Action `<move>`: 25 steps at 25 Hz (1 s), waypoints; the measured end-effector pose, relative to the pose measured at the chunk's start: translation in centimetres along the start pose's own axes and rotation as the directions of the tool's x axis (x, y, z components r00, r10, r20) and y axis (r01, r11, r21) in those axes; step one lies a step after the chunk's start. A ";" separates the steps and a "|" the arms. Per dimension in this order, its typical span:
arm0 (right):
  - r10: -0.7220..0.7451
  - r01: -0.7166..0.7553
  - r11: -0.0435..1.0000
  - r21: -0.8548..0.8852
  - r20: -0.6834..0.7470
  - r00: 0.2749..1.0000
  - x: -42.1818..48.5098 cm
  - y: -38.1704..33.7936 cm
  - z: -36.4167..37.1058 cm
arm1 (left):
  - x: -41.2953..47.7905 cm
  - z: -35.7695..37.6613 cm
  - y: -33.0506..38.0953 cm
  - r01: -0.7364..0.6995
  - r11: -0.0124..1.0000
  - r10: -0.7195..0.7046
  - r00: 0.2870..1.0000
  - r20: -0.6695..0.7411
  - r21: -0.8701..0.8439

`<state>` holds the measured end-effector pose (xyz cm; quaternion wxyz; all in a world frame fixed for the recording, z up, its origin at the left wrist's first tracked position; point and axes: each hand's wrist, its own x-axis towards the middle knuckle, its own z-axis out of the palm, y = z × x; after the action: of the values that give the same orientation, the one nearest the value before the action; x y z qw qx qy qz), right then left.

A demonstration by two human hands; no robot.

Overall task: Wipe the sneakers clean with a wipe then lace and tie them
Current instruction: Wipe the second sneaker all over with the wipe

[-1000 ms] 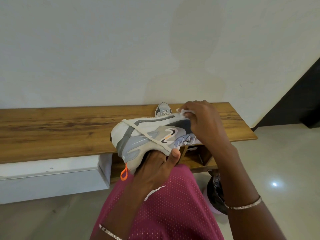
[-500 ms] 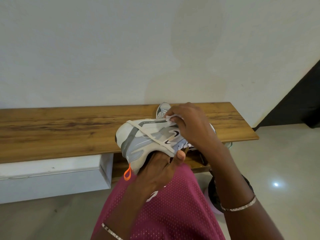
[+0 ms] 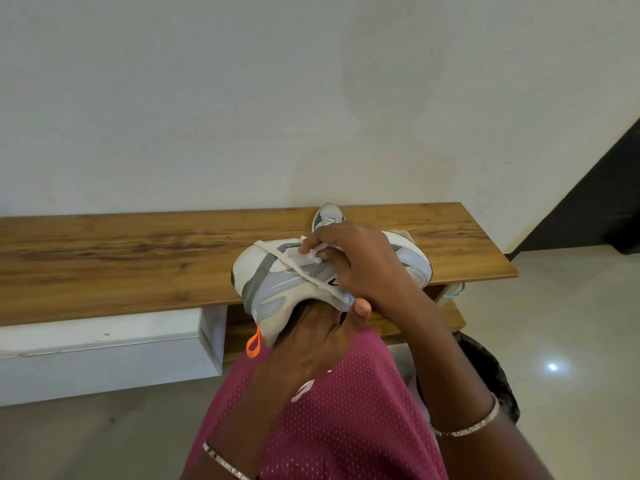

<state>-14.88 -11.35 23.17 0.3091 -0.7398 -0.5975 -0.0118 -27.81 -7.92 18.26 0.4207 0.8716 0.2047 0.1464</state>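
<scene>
Sneakers (image 3: 277,282) — two; wipe (image 3: 314,252) — only one

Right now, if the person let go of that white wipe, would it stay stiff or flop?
Probably flop: the wipe is scrunched under the right hand, so it looks soft and thin. It likely weighs very little, and would probably drape on the sneaker rather than roll.
</scene>
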 end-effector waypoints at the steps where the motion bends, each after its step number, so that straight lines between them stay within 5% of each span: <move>1: -0.009 0.009 0.999 0.030 0.013 1.000 0.0 0.0 -0.2 | 0.1 0.0 -0.2 -0.015 1.000 0.015 1.000 -0.014 -0.003; 8: 0.163 -0.188 0.957 -0.221 -0.130 0.978 -1.8 3.3 -2.3 | -0.2 -0.3 0.4 0.113 0.993 -0.114 0.992 0.062 0.031; 15: -0.041 0.029 0.989 0.145 0.079 0.996 -2.0 -0.7 -1.7 | 0.2 1.0 -1.3 0.006 1.000 -0.006 1.000 0.006 -0.028; 21: 0.139 -0.146 0.974 -0.171 -0.049 0.989 -1.9 2.7 -2.9 | 0.1 0.4 -0.2 0.085 0.996 -0.084 0.995 0.044 -0.014; 25: -0.037 0.035 0.999 0.028 0.074 0.997 -3.1 -0.1 -1.4 | 0.7 0.8 -1.4 0.040 0.998 -0.041 0.999 -0.015 -0.041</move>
<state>-15.39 -14.76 23.20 0.2961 -0.7246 -0.6220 0.0182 -27.17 -7.34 16.67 0.4397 0.8573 0.2227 0.1488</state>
